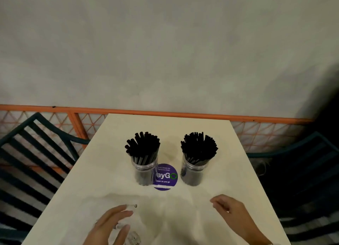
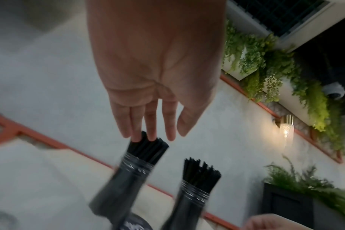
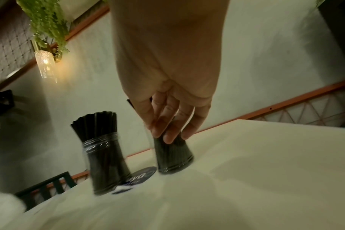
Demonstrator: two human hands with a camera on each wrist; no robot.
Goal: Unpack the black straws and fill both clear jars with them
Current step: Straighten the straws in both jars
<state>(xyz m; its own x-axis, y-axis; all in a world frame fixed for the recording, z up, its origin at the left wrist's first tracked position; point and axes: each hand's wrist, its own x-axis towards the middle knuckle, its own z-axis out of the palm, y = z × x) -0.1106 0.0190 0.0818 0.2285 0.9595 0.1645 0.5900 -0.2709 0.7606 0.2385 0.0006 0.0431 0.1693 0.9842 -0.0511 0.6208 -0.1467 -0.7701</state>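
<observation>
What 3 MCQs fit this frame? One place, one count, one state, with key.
1. Where is the purple sticker?
A. Between the two jars
B. On the chair
C. Under the right hand

2. How many clear jars hold black straws?
A. One
B. Two
C. Three

3. What do the hands hold?
A. One straw each
B. A jar each
C. Nothing

Key: 1 A, it lies on the table between the left jar and the right jar. 2 B, both bristle with straws. 3 C, the left hand and right hand hover with relaxed fingers, apart from the jars.
</observation>
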